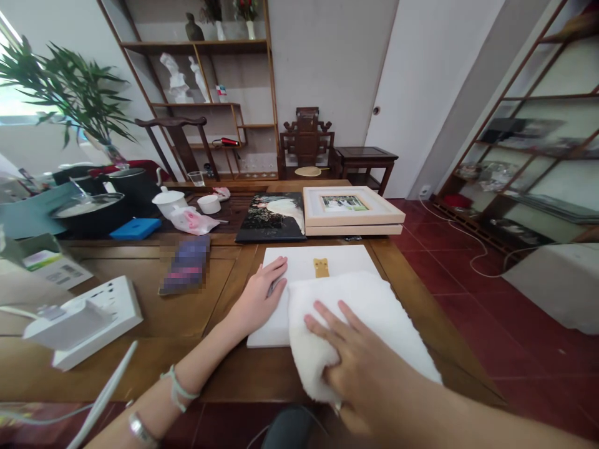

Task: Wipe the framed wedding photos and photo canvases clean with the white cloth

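White walls (322, 56), dark red tiled floor (468, 293); wooden shelves (196, 47) and carved chair (306, 140) against rear wall, white door (421, 81) shut, daylight from window (14, 106) at left

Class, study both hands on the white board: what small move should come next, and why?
Probably slide the right hand with the white cloth forward toward the gold hanger: the cloth covers only the near right part of the white board, the far strip lies bare, and the left hand rests flat on the left edge, seemingly steadying it.

Board (299, 265) largely under towel (379, 299), perhaps canvas.
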`<state>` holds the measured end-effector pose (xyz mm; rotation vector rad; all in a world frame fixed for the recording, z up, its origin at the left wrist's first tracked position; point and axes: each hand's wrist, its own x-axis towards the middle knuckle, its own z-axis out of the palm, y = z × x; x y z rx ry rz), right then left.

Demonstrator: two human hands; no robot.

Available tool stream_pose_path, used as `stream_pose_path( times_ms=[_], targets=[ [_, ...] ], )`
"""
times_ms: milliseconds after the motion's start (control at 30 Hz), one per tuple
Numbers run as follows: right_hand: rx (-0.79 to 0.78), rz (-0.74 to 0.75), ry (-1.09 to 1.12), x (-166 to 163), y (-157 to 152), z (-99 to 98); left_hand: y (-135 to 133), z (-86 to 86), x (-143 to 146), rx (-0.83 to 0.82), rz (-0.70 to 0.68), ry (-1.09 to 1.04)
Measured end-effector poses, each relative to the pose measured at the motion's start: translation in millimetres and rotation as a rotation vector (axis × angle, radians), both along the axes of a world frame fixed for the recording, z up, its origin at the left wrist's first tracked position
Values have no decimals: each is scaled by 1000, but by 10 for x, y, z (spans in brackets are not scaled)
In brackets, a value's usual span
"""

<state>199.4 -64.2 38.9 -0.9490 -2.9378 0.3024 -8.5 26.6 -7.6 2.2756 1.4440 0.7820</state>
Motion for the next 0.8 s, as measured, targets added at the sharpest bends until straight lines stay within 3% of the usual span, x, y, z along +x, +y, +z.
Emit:
stream_pose_path(
  times_ms=[100,300,433,600,700,800],
  targets=[
    [65,-72,68,38,215,29,-2,-2,-5,-11,-13,15],
    [190,-186,-28,-56,857,104,-9,7,-14,-20,-19,7],
    [222,-199,-21,-158,1016,56,-17,32,-9,-33,-19,6],
    [247,-95,-56,-174,601,-19,-13,22,-8,-28,-11,6],
    [190,57,-40,-137,194,-3,-4,3,-14,-11,-17,15],
    [124,125,-14,-82,-8,33,3,-11,-20,-1,-21,14]
  ],
)
